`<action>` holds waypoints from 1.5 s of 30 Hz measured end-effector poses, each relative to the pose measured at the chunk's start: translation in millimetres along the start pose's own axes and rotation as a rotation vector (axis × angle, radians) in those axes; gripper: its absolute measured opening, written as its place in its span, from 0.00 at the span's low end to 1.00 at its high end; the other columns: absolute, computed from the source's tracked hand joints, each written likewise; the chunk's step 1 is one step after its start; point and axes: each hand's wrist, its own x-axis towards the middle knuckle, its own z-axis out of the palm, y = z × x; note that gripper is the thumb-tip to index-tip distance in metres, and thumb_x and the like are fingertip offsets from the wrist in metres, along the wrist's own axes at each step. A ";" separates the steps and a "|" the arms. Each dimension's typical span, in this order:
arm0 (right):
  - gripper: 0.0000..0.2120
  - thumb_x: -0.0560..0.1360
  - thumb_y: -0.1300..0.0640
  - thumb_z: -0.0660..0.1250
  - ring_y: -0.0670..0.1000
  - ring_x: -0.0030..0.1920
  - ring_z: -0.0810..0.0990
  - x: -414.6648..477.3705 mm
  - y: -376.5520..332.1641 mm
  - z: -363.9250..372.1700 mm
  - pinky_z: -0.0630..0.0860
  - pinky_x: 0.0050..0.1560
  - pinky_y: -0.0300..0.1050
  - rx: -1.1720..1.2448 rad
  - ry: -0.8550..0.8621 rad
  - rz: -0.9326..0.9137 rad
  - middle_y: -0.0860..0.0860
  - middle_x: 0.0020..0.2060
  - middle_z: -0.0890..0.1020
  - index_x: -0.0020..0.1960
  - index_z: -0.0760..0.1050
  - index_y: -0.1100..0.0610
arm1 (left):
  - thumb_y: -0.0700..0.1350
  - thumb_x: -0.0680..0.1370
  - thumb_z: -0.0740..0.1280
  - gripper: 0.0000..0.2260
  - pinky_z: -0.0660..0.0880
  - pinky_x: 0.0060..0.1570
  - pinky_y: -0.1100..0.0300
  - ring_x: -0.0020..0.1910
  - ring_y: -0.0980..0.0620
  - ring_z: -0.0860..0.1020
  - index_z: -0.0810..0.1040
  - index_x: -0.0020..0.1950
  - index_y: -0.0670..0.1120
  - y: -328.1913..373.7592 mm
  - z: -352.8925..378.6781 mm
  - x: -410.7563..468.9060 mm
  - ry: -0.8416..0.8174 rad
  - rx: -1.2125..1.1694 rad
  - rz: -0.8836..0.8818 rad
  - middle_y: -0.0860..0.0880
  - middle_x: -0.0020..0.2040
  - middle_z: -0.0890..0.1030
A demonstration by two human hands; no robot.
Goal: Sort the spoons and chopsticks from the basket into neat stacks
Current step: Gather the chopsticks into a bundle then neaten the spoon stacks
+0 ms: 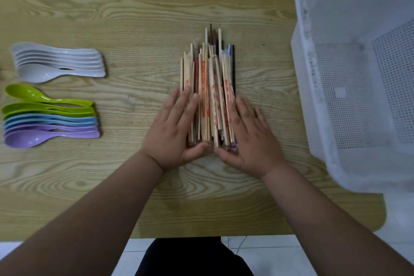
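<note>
Nearly done — spoons point(53, 94) lie stacked at far left, the basket point(349, 87) at right looks empty, and the left hand point(177, 132) and right hand point(251, 139), fingers straight, press the chopsticks point(208, 87) together mid-table — far ends uneven

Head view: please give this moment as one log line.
chopstick pile: centre | left hand: presses left side | right hand: presses right side | white spoons, coloured spoons: stacked far left
</note>
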 end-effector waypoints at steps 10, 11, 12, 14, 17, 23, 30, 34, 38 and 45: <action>0.36 0.80 0.41 0.43 0.53 0.81 0.40 8.6 -23.6 1.7 0.39 0.79 0.59 0.111 -0.005 0.199 0.54 0.82 0.48 0.82 0.41 0.56 | 0.62 0.82 0.47 0.37 0.55 0.76 0.39 0.80 0.39 0.50 0.54 0.79 0.34 15.8 9.9 8.9 0.034 -0.102 -0.100 0.33 0.80 0.52; 0.36 0.80 0.41 0.42 0.54 0.81 0.39 9.5 -27.2 3.8 0.39 0.79 0.60 0.112 -0.008 0.218 0.55 0.82 0.47 0.82 0.41 0.57 | 0.61 0.82 0.45 0.36 0.55 0.76 0.38 0.80 0.37 0.50 0.54 0.79 0.34 19.6 12.9 10.6 0.028 -0.096 -0.111 0.33 0.80 0.52; 0.36 0.79 0.41 0.42 0.54 0.81 0.39 11.0 -30.3 5.6 0.40 0.79 0.61 0.113 -0.011 0.238 0.55 0.82 0.47 0.82 0.41 0.58 | 0.60 0.82 0.44 0.35 0.55 0.76 0.38 0.80 0.37 0.50 0.54 0.79 0.34 22.0 15.0 11.8 0.014 -0.083 -0.124 0.33 0.80 0.52; 0.36 0.79 0.41 0.41 0.55 0.81 0.39 13.7 -35.1 6.9 0.41 0.79 0.62 0.111 -0.004 0.267 0.56 0.82 0.47 0.82 0.41 0.58 | 0.58 0.82 0.45 0.34 0.54 0.76 0.38 0.80 0.37 0.49 0.54 0.79 0.35 22.3 16.8 12.3 -0.004 -0.063 -0.137 0.34 0.80 0.52; 0.36 0.79 0.42 0.41 0.55 0.81 0.40 14.1 -37.1 6.9 0.41 0.78 0.63 0.099 0.002 0.285 0.55 0.82 0.47 0.82 0.40 0.58 | 0.55 0.81 0.48 0.32 0.54 0.76 0.37 0.80 0.37 0.49 0.54 0.80 0.36 21.9 15.6 10.6 0.013 -0.078 -0.119 0.34 0.80 0.52; 0.36 0.79 0.41 0.43 0.56 0.81 0.40 13.0 -36.7 7.7 0.43 0.79 0.63 0.091 0.010 0.271 0.56 0.82 0.48 0.82 0.42 0.58 | 0.55 0.81 0.48 0.32 0.56 0.75 0.37 0.80 0.37 0.49 0.56 0.80 0.37 21.5 18.3 11.5 0.009 -0.030 -0.099 0.35 0.80 0.54; 0.36 0.78 0.42 0.47 0.55 0.81 0.45 5.9 -31.6 1.5 0.46 0.79 0.60 0.178 0.043 0.221 0.56 0.81 0.51 0.82 0.48 0.54 | 0.56 0.80 0.57 0.31 0.59 0.74 0.39 0.79 0.37 0.58 0.64 0.78 0.38 24.4 4.4 3.3 0.060 -0.096 -0.163 0.35 0.78 0.61; 0.35 0.79 0.41 0.48 0.56 0.81 0.49 3.6 -37.4 -12.7 0.50 0.79 0.59 0.179 0.045 0.191 0.58 0.80 0.55 0.81 0.52 0.56 | 0.55 0.79 0.61 0.29 0.66 0.71 0.42 0.72 0.38 0.69 0.69 0.74 0.38 27.9 -6.6 -11.4 0.058 -0.108 -0.230 0.37 0.73 0.69; 0.32 0.79 0.43 0.55 0.58 0.79 0.55 9.4 -61.1 -30.3 0.50 0.79 0.54 0.156 0.130 0.091 0.58 0.77 0.64 0.78 0.63 0.59 | 0.50 0.76 0.64 0.25 0.71 0.67 0.46 0.64 0.40 0.75 0.74 0.69 0.37 15.9 -29.3 -28.6 0.107 -0.130 -0.259 0.38 0.65 0.77; 0.26 0.76 0.49 0.61 0.60 0.75 0.65 64.9 -151.9 -16.0 0.62 0.76 0.56 0.145 0.140 -0.157 0.58 0.69 0.75 0.71 0.73 0.60 | 0.48 0.74 0.65 0.23 0.70 0.64 0.51 0.60 0.42 0.75 0.76 0.67 0.39 -62.1 -88.1 -87.6 0.143 -0.074 -0.230 0.41 0.60 0.78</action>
